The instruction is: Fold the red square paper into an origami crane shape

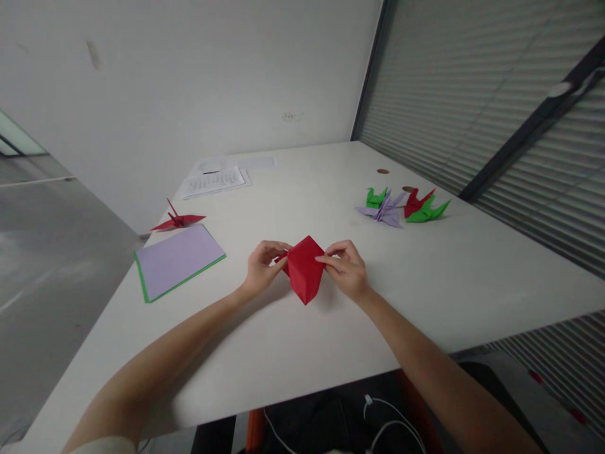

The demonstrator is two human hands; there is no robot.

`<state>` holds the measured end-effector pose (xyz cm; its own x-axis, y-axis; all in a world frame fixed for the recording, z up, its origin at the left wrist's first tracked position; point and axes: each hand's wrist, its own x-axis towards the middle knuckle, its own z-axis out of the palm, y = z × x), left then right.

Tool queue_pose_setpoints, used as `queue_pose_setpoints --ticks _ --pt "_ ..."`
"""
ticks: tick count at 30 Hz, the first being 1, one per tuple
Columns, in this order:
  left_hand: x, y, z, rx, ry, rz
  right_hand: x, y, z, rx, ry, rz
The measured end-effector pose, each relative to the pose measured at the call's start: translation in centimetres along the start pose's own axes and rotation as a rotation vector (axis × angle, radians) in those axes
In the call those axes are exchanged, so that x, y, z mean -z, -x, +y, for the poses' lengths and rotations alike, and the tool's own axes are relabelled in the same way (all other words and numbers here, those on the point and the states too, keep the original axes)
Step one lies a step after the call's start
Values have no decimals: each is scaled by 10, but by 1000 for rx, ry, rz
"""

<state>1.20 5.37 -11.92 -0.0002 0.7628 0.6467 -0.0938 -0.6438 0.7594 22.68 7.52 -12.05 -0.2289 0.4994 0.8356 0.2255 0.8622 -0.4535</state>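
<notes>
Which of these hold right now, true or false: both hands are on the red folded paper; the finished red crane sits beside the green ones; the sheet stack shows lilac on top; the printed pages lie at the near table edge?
1. Both the left hand and right hand pinch the red folded paper. True.
2. The red crane sits beside the green cranes. False: it lies far left, behind the sheet stack.
3. The stack's top sheet is lilac. True.
4. The printed pages lie at the near edge. False: they lie at the far side.

Both hands apparently pinch the red folded paper.
</notes>
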Motion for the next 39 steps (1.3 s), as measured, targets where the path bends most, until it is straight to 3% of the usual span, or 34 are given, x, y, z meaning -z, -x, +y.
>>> queue_pose_setpoints --ticks 8,13,21,27,34,39 --pt "9 -3 5 -47 -150 -123 0 -3 0 -15 -51 25" --pt "11 -5 6 -14 -219 -104 4 -6 -1 -119 -98 -47" --pt "17 -11 9 -110 -338 -197 11 -8 3 -165 -82 -120" --pt "18 -11 1 95 -211 -246 9 -6 13 -227 -89 -165" --pt "23 -11 -7 254 -93 -161 9 -4 15 -340 -277 -284" --pt "20 -8 -8 510 -134 -246 8 -2 20 -479 -186 -279"
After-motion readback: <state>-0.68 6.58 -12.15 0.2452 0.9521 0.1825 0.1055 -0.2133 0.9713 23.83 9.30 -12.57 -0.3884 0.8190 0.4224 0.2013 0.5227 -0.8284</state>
